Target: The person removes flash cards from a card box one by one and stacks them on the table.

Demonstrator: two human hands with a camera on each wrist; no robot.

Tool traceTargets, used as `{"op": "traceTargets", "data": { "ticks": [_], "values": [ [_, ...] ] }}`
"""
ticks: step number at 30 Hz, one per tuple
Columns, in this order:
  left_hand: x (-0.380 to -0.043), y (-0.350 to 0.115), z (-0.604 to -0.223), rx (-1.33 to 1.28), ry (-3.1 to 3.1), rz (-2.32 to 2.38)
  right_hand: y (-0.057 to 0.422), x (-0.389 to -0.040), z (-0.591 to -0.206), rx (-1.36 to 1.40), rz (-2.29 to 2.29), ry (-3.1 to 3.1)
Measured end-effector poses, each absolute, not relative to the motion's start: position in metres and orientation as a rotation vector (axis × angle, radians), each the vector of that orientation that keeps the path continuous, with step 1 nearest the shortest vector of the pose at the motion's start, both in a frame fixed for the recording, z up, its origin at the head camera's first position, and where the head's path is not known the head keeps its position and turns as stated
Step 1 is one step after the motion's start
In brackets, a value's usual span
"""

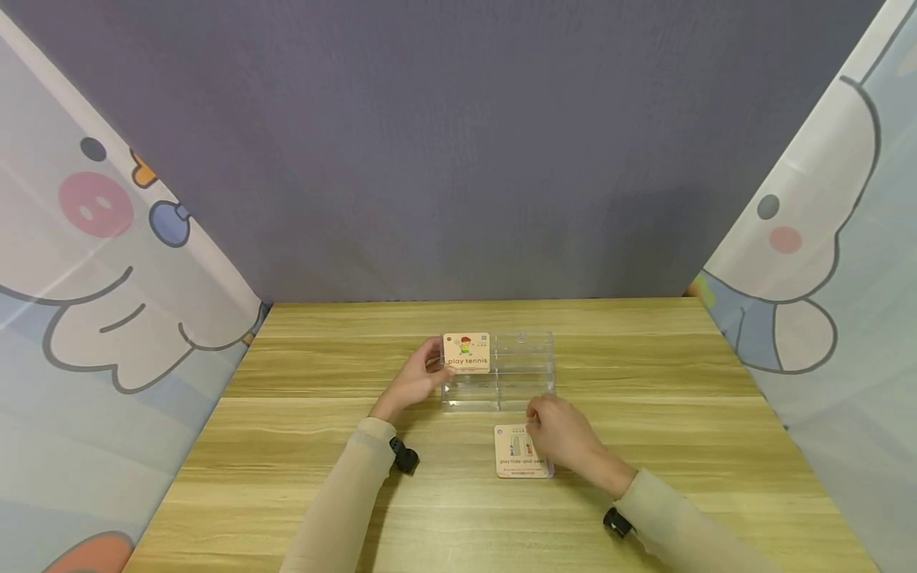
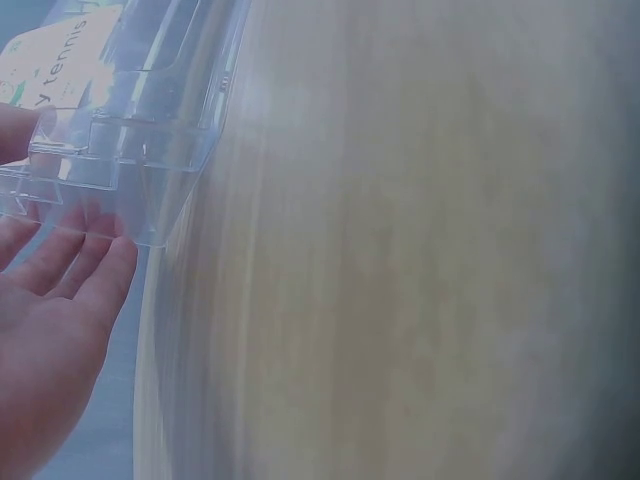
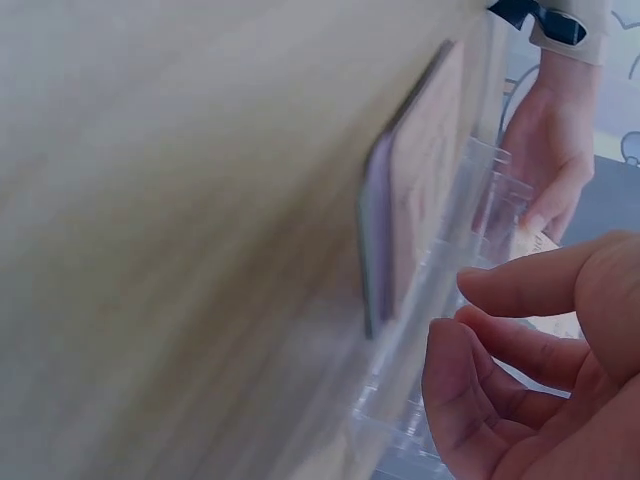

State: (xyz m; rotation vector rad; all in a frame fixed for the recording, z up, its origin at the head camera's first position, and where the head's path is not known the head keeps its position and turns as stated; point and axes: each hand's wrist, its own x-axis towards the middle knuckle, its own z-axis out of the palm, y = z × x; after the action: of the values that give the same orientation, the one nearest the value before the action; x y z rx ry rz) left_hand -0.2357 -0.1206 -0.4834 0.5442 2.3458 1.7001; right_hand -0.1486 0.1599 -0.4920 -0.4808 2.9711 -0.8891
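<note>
A clear plastic box (image 1: 524, 364) with several compartments stands on the table. My left hand (image 1: 418, 378) grips its left end, the thumb in front and the fingers behind, as the left wrist view of the box (image 2: 150, 120) also shows. A "play tennis" card (image 1: 466, 350) sits in the upper left compartment. In front of the box lies a small stack of cards (image 1: 517, 454), a "play hide-and-seek" card on top. Over the stack's right edge hovers my right hand (image 1: 563, 430). Its loosely curled fingers (image 3: 455, 390) hold nothing, and thumb and index finger are slightly apart.
The wood-grain table (image 1: 308, 477) ends at a grey back panel (image 1: 458, 159). Cartoon-printed cloths (image 1: 107, 263) hang at both sides. A black strap device (image 1: 404, 455) sits on each wrist.
</note>
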Motion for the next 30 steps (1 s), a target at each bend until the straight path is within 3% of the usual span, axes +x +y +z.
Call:
{"op": "traceTargets", "data": {
  "ticks": [10, 18, 30],
  "values": [
    [-0.235, -0.121, -0.48, 0.546, 2.346, 1.69, 0.159, -0.154, -0.471, -0.48, -0.881, 2.981],
    [-0.251, -0.123, -0.511, 0.536, 2.384, 1.679, 0.159, -0.163, -0.459, -0.511, -0.88, 3.006],
    [-0.25, -0.124, -0.513, 0.54, 2.393, 1.714, 0.158, -0.172, -0.44, -0.557, -0.981, 3.03]
  ]
}}
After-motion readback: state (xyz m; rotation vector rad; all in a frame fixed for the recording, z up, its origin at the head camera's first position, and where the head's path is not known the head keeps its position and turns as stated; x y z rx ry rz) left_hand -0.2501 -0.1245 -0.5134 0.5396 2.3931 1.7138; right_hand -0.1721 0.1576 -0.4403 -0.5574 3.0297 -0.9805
